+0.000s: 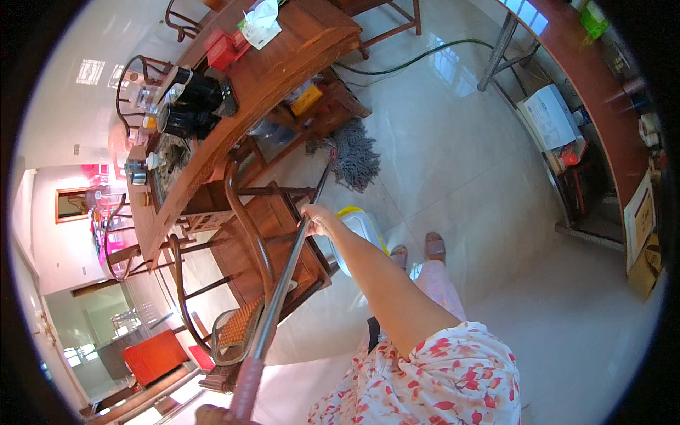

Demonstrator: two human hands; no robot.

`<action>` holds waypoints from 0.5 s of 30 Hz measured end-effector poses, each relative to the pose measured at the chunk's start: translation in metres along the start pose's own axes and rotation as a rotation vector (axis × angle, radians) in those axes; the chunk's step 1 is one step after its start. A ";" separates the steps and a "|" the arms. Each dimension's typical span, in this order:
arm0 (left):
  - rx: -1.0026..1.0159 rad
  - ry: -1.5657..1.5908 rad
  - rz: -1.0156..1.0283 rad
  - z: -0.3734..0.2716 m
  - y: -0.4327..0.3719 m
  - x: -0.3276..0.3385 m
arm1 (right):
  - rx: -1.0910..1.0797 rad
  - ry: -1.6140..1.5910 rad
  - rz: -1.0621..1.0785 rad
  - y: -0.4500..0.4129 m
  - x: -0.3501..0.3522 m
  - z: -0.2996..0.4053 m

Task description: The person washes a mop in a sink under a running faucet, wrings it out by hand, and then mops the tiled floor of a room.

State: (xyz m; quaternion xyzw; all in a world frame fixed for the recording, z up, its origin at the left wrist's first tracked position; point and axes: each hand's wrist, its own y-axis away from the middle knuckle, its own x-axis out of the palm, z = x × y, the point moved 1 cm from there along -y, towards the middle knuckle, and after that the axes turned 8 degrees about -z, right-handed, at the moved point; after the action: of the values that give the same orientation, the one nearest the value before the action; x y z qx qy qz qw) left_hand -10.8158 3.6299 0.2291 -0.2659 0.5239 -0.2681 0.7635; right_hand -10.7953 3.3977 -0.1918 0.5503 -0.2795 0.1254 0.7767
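A string mop with a grey yarn head (355,156) rests on the pale tiled floor (451,175), beside the lower shelf of a wooden table. Its metal handle (284,281) slants from there down to a pinkish grip (248,385) close to me. My right hand (317,219) is wrapped around the shaft partway along, with the arm stretched out. At the bottom edge, my left hand (212,414) holds the grip end and is mostly cut off by the frame.
A wooden armchair (265,234) stands left of the shaft. A white bin with a yellow rim (366,226) sits by my feet. The carved wooden table (297,42) bears black appliances (196,98) and tissues (260,24). A green hose (409,66) crosses the floor; a desk (595,106) stands right.
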 end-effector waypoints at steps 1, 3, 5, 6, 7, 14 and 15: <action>-0.090 -0.197 0.003 0.006 0.007 -0.005 | 0.004 -0.054 0.019 0.001 -0.005 -0.006; -0.540 -0.576 0.178 0.019 0.008 -0.009 | 0.008 -0.067 0.014 0.012 -0.012 -0.013; -0.135 0.403 -0.503 0.027 -0.017 -0.007 | 0.045 -0.065 -0.018 0.053 -0.004 -0.017; -0.143 0.440 -0.591 0.024 -0.035 -0.003 | 0.050 -0.062 -0.108 0.085 0.000 -0.011; -0.148 0.492 -0.680 0.020 -0.050 -0.001 | 0.041 -0.108 -0.096 0.105 -0.008 -0.008; -0.392 0.866 -0.289 0.073 -0.071 0.013 | 0.119 -0.333 -0.266 0.180 -0.105 -0.019; -0.422 0.874 -0.292 0.056 -0.070 0.041 | 0.074 -0.366 -0.322 0.190 -0.126 -0.018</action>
State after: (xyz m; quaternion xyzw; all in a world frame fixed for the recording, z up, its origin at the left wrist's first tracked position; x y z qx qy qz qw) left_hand -10.7602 3.5586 0.2679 -0.3478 0.7944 -0.3468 0.3573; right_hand -10.9881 3.4975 -0.1187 0.6294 -0.3194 -0.0919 0.7024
